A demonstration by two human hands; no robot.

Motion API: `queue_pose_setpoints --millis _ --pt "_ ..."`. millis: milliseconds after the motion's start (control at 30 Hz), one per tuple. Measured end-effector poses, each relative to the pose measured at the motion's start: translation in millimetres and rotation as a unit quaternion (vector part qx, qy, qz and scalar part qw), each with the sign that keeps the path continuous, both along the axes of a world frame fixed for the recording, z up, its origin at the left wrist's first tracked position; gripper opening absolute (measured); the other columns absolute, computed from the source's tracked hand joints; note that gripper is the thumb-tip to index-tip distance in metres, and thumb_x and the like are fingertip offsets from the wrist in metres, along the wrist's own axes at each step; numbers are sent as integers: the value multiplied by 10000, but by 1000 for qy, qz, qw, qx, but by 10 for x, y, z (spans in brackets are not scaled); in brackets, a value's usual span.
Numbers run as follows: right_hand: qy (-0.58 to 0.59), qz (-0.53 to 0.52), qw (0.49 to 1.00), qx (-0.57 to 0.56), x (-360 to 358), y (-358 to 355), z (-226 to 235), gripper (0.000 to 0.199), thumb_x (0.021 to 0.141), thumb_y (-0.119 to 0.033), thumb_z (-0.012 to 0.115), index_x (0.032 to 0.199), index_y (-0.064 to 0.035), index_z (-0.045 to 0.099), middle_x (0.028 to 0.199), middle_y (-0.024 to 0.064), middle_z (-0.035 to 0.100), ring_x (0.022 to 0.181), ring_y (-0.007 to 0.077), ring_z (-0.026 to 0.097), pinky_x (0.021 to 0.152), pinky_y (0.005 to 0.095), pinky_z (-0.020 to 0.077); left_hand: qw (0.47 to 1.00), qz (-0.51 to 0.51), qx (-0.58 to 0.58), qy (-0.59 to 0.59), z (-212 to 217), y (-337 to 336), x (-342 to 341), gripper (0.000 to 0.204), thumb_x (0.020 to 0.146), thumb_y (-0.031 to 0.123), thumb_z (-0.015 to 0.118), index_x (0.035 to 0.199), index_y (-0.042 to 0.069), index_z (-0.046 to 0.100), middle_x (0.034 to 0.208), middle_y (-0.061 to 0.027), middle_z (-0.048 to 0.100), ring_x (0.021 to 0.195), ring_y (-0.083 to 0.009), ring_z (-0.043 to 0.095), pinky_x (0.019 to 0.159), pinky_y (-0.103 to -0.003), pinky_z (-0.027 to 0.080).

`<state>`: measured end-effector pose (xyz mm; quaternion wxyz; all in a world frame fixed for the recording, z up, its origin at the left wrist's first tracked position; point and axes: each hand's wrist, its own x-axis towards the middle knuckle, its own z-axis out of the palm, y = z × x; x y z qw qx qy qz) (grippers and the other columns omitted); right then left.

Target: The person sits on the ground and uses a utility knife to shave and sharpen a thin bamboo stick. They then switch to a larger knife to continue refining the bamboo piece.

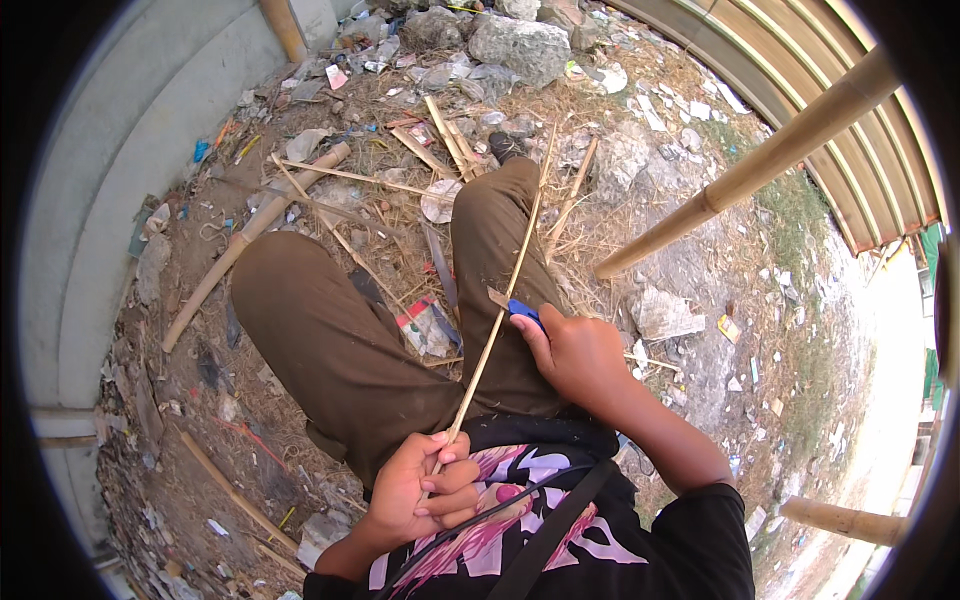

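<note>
A long thin bamboo strip (522,245) runs from my lap up along my right leg, tilted a little to the right. My left hand (425,487) is closed around its lower end, close to my belly. In my right hand (580,360) is a blue utility knife (524,311), its short blade out and lying against the strip near the middle. The fingers wrap round the knife's handle, so most of it is hidden. My brown trousers (350,345) are under the strip, with both knees bent.
Bamboo pieces (440,140) and a thick bamboo pole (255,235) lie on the littered ground ahead. Another bamboo pole (740,180) slants in from the upper right. Rocks (520,50) sit at the back, a grey wall (130,170) curves at left, and corrugated sheeting (850,150) stands at right.
</note>
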<state>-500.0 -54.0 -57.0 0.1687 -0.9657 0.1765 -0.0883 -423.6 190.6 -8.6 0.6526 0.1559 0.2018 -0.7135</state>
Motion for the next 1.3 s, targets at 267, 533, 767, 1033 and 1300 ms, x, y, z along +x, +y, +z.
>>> queue_pose_setpoints --millis 267,533,767,1033,1300 --pt "-1 -24 999 -35 42 -70 -53 517 1006 -488 524 711 -68 579 503 151 579 450 351 615 402 448 463 997 45 -2 69 7 42 -14 254 1043 287 351 843 145 419 551 71 352 366 -51 291 394 -248 232" --pt "14 48 998 46 -51 106 119 484 1014 -464 518 757 -58 578 509 170 568 460 383 601 435 482 461 990 65 -42 119 12 46 25 250 1049 282 343 853 145 416 562 68 327 375 -49 271 401 -251 239" --pt "69 -96 993 13 471 -647 -264 619 1030 -528 423 756 -41 688 634 198 657 617 386 683 547 485 534 1000 -4 14 2 218 -44 50 255 1053 290 323 858 155 416 557 74 313 376 -51 266 408 -248 245" --pt "44 45 996 59 187 -346 -102 521 1022 -494 477 835 -55 686 584 191 620 551 404 640 519 512 498 999 17 5 33 325 42 146 266 1058 300 313 857 160 418 555 83 315 371 -47 263 387 -242 240" --pt "57 -67 991 100 473 -664 -369 637 1035 -549 377 820 -50 709 714 220 674 718 428 683 671 526 541 994 58 9 87 418 35 28 270 1069 313 315 876 158 421 558 80 320 371 -52 265 359 -244 236"
